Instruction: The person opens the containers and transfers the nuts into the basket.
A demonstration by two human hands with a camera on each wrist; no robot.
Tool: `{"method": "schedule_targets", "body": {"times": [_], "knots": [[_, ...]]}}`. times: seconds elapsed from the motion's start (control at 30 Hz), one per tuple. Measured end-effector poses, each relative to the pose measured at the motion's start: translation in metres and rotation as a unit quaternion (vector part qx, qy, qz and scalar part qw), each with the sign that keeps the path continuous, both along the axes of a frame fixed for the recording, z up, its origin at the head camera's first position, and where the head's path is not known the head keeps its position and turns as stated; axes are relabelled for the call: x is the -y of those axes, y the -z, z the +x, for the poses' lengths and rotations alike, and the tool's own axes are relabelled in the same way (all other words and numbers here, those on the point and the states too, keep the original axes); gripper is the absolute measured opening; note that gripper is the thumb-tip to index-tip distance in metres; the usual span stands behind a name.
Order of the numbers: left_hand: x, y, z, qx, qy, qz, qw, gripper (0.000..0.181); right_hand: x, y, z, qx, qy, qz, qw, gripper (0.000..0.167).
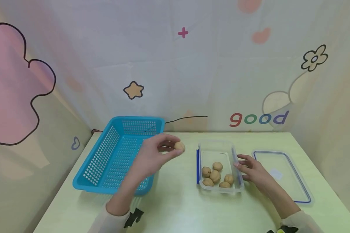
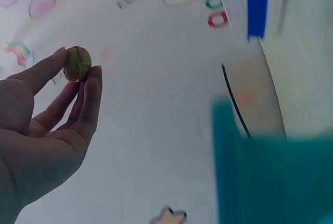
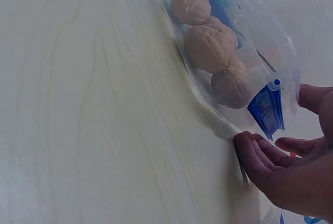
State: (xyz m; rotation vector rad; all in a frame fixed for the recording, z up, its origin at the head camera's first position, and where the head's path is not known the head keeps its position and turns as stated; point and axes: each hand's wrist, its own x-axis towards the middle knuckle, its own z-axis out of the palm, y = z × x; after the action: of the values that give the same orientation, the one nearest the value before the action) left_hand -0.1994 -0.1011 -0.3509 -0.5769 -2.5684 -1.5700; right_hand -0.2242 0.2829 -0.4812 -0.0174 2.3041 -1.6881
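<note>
Between thumb and fingertips my left hand (image 1: 153, 156) pinches a walnut (image 1: 179, 146), held in the air between the blue basket (image 1: 87, 181) and the clear container (image 1: 221, 191). The left wrist view shows the same walnut (image 2: 78, 64) at the fingertips of the left hand (image 2: 57, 125). Several walnuts (image 1: 215, 176) lie in the near part of the container. At the container's right wall is my right hand (image 1: 258, 174), its thumb on the rim and fingers along the outside. In the right wrist view the right hand (image 3: 296, 166) is beside the container's blue clasp (image 3: 269, 109).
The blue basket, with no walnuts visible inside, stands on the left of the pale table (image 1: 180, 213). A clear lid with a blue seal (image 1: 291, 174) lies flat to the right, partly behind the right forearm. A printed cloth (image 1: 169, 71) hangs behind the table.
</note>
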Motion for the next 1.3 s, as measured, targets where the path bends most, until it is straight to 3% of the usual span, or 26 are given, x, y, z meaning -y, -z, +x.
{"method": "schedule_targets", "body": {"times": [0.13,0.27,0.5,0.63,0.77,1.0,1.3], "knots": [[0.039,0.008,-0.013,0.009,-0.046,0.02,0.9987,0.037,0.0,0.0,-0.002,-0.002,0.001,0.006,1.0,0.075],[0.07,0.021,-0.029,0.011,-0.087,0.013,0.996,0.045,0.0,0.001,-0.002,0.0,0.0,0.007,1.0,0.075],[0.101,0.049,-0.051,0.02,-0.125,0.018,0.9918,0.047,-0.001,0.002,-0.003,0.006,0.002,0.007,1.0,0.077],[0.107,0.062,-0.06,0.028,-0.146,0.015,0.9888,0.045,-0.001,0.003,-0.004,0.004,0.002,0.005,1.0,0.076],[0.107,0.069,-0.065,0.041,-0.167,0.007,0.9851,0.044,-0.002,0.004,-0.004,0.0,0.0,0.004,1.0,0.075],[0.102,0.068,-0.064,0.057,-0.189,0.012,0.9802,0.044,-0.001,0.003,-0.003,-0.008,-0.002,-0.001,1.0,0.073],[0.094,0.069,-0.064,0.055,-0.188,0.021,0.9804,0.043,-0.001,0.005,-0.002,-0.003,-0.002,0.0,1.0,0.075]]}}
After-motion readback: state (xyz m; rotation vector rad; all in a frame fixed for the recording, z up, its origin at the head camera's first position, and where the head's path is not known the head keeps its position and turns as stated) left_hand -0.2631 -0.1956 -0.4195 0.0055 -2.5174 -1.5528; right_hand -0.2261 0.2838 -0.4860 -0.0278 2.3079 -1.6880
